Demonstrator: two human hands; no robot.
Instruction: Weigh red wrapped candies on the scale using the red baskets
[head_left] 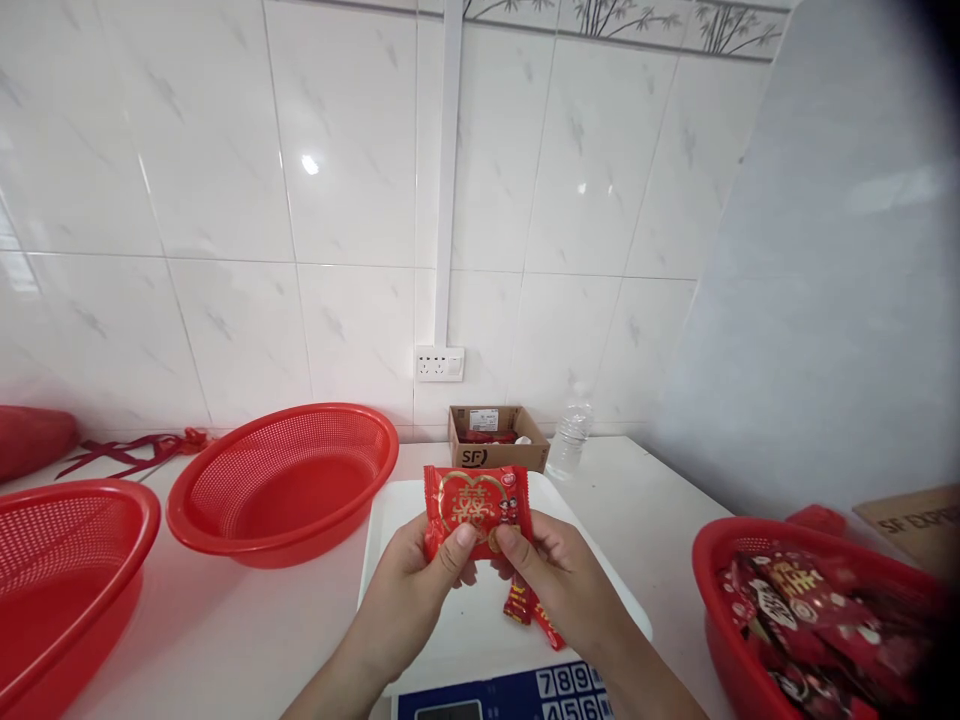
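At the far left, a round red perforated plastic basket (131,560) stood on the white tabletop (202,630); a second red plastic basket with an oval rim (289,485) stood beside and behind it. The left hand (416,575) gripped the lower left part of a flat red wrapper packet with a gold heart and gold characters (474,498), thumb on the front face, fingers behind. The packet was held upright between both hands, above a white rectangular tray (450,645). Beyond it stood an open brown cardboard box (499,458). The right hand (555,570) gripped the packet's lower right part, thumb on the front; two narrow red wrapped pieces (517,600) lay just beneath that hand. Farther right stood a clear plastic bottle (574,435), then a red plastic tub (716,610) filled with red packets.
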